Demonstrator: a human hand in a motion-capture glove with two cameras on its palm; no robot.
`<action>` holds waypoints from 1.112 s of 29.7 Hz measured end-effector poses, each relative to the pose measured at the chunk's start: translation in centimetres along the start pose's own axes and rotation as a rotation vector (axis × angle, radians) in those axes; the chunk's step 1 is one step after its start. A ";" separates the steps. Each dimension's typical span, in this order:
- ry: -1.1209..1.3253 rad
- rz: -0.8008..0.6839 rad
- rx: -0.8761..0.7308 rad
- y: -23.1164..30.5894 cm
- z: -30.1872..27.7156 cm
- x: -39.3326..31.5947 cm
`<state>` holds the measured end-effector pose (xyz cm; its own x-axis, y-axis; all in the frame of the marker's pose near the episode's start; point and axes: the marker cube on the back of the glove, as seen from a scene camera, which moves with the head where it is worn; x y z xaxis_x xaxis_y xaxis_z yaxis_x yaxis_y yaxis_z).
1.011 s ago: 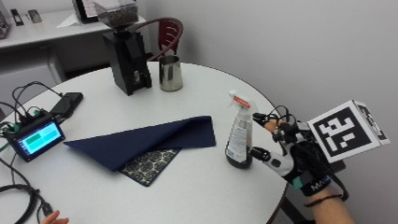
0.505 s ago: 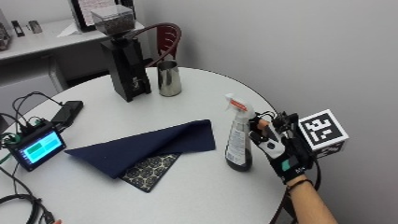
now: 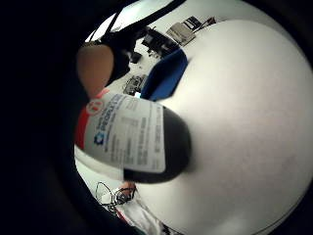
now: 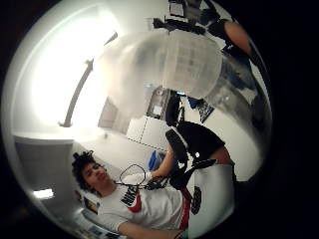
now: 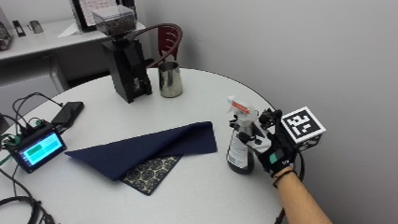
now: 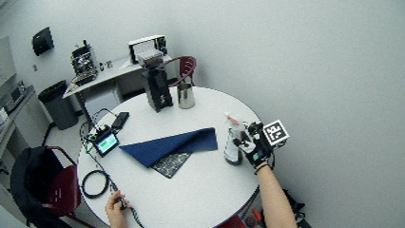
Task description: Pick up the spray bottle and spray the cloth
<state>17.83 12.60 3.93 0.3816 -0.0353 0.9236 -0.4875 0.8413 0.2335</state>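
Light: even, soft indoor brightness; faint shadows on the round table point(image 5: 205, 191).
Glare: blown-out white patch in thumb-side palm view.
Focus: spray bottle point(image 4: 169, 67) blurred.

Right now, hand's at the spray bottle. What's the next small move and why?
Probably lift the spray bottle straight up off the table. The gloved right hand is already wrapped around its neck, yet its dark base seems to rest on the tabletop. The navy cloth lies flat just beside it, on the nozzle's side, so once raised only a short aim toward the cloth should remain before spraying.
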 end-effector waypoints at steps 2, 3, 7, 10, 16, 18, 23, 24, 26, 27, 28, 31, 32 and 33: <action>-0.001 0.010 -0.006 -0.1 0.2 0.1; -0.001 0.015 -0.004 -0.1 0.3 0.2; -0.026 0.025 0.019 -0.2 0.5 0.6; -0.054 0.025 0.030 -0.4 0.8 0.8; -0.063 0.009 0.068 -0.6 0.9 0.4; -0.059 0.003 0.082 -0.6 0.8 0.4; -0.048 0.015 0.107 -0.2 0.4 0.9; -0.047 0.021 0.114 0.0 0.2 1.0; -0.043 0.031 0.133 0.6 0.0 1.5; -0.042 0.036 0.142 0.9 0.0 1.8; -0.043 0.040 0.151 1.3 0.0 2.1; -0.044 0.066 0.172 2.9 -0.2 3.1; -0.040 0.078 0.176 3.4 -0.5 3.3; -0.032 0.088 0.177 3.9 -0.8 3.5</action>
<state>17.88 16.23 7.81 0.3076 0.0147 0.9514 -0.6495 0.7339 0.1986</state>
